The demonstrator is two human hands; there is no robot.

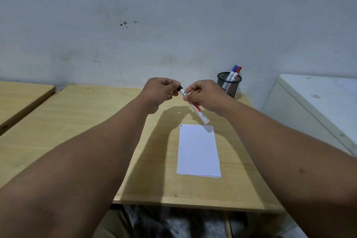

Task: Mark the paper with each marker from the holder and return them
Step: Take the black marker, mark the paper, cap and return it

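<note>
Above the wooden table (96,121) I hold a white marker (197,108) with a black cap. My right hand (204,96) grips its barrel, and my left hand (160,91) pinches the black cap (180,88) at its upper end. The marker slants down to the right. A white paper (198,150) lies flat below it, with a short dark mark at its top left corner. A black mesh holder (229,85) stands at the back right, holding a blue-capped marker (232,71) and a red-capped marker (237,72).
A second wooden table (23,94) sits to the left across a narrow gap. A white cabinet (318,102) stands to the right. The grey wall runs close behind the table. The table's front edge is near my body.
</note>
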